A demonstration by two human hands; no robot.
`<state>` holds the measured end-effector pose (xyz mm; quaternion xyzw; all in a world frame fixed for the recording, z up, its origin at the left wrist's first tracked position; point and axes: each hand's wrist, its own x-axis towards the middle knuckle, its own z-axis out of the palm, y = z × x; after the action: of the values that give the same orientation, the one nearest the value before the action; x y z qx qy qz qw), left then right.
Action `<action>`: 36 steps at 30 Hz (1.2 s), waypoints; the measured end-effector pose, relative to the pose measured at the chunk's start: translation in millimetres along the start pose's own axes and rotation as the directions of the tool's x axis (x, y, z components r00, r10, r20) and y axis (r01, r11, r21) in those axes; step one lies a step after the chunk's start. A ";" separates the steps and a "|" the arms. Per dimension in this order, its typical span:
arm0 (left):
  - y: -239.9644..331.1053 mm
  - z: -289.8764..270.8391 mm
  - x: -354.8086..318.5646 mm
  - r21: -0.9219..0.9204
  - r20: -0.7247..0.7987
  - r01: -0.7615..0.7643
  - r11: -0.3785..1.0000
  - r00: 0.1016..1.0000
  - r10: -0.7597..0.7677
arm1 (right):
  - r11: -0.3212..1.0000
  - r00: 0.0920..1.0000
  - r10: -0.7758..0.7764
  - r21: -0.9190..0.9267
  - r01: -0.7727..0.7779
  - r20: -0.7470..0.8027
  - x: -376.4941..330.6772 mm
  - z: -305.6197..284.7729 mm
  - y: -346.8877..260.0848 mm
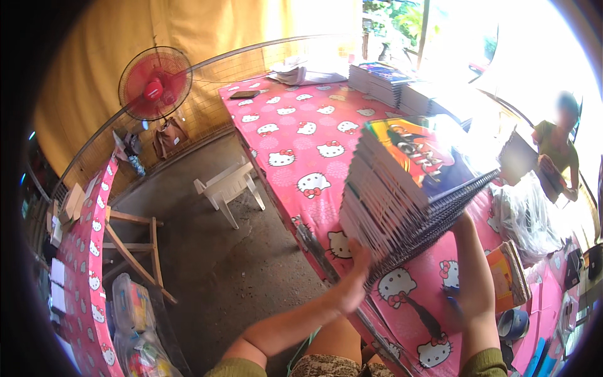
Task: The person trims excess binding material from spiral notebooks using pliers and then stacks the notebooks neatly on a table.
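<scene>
A thick stack of spiral-bound notebooks (389, 188) is tilted between my two hands over the pink table. Its top cover is colourful, and the black coil bindings run along the near right side. My left hand (357, 279) grips the near left edge, with the thumb up against the page edges. On the other side my right hand (466, 229) holds the stack near the coils. Most of its fingers are hidden behind the notebooks. Under the stack, the table's cover (301, 157) has a white cat-face pattern.
More notebook stacks (383, 81) stand at the table's far end. To the right are a clear plastic bag (527, 217), a tape roll (513, 325) and another person (559, 151). A white stool (229, 188) and a red fan (154, 88) are left of the table.
</scene>
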<state>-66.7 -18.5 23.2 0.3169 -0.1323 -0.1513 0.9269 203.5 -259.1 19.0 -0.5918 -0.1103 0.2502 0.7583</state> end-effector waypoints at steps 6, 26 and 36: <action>-86.1 -2.8 -25.3 0.257 -0.379 -0.213 0.943 0.875 0.301 | 0.995 0.996 0.070 -0.061 -0.073 -0.053 24.4 7.5 -20.1; 92.1 -120.9 140.1 0.323 -0.001 -0.051 0.945 0.999 0.054 | 0.890 0.621 -0.455 -0.352 0.290 -0.638 -122.9 175.6 87.4; 104.5 -98.4 132.3 0.145 0.108 -0.070 0.987 0.993 0.054 | 0.880 0.755 -0.400 -0.448 0.157 -0.520 -134.0 170.1 83.1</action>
<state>109.0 65.8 33.4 0.3726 -0.2011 -0.1284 0.8968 -10.0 -169.7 3.9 -0.7503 0.0001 -0.0935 0.6544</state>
